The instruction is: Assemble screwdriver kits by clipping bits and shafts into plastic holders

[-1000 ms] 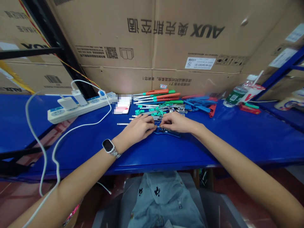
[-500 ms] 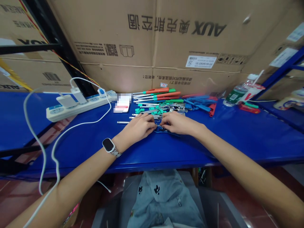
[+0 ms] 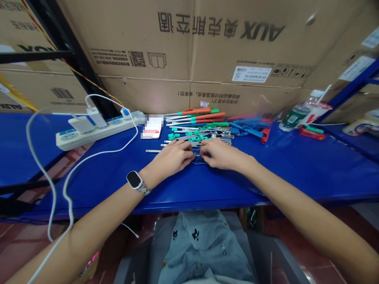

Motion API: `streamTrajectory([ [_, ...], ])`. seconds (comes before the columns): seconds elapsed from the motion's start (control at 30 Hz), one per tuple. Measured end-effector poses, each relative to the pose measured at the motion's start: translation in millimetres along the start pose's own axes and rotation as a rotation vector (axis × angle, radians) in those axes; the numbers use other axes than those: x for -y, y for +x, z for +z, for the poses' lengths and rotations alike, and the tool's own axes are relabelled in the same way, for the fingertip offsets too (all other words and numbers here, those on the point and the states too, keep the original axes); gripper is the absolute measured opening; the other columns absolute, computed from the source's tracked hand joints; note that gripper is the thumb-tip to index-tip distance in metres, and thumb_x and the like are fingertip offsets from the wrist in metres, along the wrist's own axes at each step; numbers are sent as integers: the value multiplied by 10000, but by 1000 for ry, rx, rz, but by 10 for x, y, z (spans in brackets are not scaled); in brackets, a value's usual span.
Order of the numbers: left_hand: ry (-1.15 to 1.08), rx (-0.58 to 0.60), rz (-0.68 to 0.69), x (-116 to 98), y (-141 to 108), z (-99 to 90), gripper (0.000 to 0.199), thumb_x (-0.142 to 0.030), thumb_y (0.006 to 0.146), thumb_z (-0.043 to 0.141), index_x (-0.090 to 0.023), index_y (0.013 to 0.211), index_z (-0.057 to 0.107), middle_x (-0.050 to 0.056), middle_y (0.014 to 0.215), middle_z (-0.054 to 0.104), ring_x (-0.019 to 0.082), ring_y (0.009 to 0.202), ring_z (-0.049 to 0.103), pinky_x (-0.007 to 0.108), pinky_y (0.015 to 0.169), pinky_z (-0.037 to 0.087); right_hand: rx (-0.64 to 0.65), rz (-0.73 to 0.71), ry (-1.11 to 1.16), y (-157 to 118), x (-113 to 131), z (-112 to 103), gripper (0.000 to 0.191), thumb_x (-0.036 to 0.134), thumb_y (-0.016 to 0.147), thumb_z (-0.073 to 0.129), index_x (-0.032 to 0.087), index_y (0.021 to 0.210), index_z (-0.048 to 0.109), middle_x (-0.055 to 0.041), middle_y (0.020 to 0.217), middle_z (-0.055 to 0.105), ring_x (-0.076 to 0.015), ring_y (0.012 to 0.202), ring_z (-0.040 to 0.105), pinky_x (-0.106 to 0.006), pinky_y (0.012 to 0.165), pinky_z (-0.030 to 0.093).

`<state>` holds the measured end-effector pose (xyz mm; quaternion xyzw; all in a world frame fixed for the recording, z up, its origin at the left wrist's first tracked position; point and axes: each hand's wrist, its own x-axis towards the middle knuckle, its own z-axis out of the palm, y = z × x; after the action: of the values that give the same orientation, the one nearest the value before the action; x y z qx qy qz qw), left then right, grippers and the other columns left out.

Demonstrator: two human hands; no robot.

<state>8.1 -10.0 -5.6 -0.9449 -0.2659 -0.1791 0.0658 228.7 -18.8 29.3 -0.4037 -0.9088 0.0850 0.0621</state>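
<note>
My left hand (image 3: 178,155) and my right hand (image 3: 222,154) meet over the blue table (image 3: 207,185), fingertips pinched and nearly touching. Between them shows a small dark-blue piece (image 3: 199,159) with a thin metal part, mostly covered by the fingers; its kind cannot be made out. A thin metal rod (image 3: 152,151) sticks out to the left from behind my left hand. Just beyond both hands lie several metal rods with turquoise fittings (image 3: 194,138). Farther back are rods with orange handles (image 3: 210,116) and green ones.
Blue plastic pieces (image 3: 248,126) and a red one (image 3: 265,135) lie right of the rods. A phone (image 3: 152,128) and a power strip (image 3: 100,130) with white cables are at left. A bottle (image 3: 296,114) stands at right. A cardboard box (image 3: 177,83) walls the back.
The hands stay in nearly the same place. My right fingers have shifted slightly around the small blue piece, and the camera view has moved a little.
</note>
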Motion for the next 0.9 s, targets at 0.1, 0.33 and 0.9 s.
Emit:
streamTrajectory([
  [0.1, 0, -3, 3, -7, 3, -4, 218, -235, 1021, 559, -184, 932, 752, 81, 1001, 663, 244, 942, 627, 397, 822, 494, -34, 9, 31, 1, -18, 57, 218, 50, 844, 551, 170, 754, 709, -90, 879, 663, -185, 743, 550, -324, 692, 378],
  [0.33, 13, 1, 20, -6, 3, 0, 241, -240, 1029, 539, -184, 932, 753, 89, 1008, 657, 242, 931, 618, 393, 833, 490, -41, 290, 419, 103, -145, 142, 140, 51, 771, 648, 154, 789, 741, -13, 687, 672, -139, 613, 557, -271, 622, 403],
  [0.9, -84, -10, -23, 83, 5, 24, 191, -241, 1002, 562, -166, 1047, 732, 91, 990, 674, 253, 948, 629, 424, 865, 524, -138, -60, -253, -137, 29, 99, 264, 240, 1016, 538, 171, 857, 737, -104, 987, 683, -230, 862, 596, -399, 831, 356],
])
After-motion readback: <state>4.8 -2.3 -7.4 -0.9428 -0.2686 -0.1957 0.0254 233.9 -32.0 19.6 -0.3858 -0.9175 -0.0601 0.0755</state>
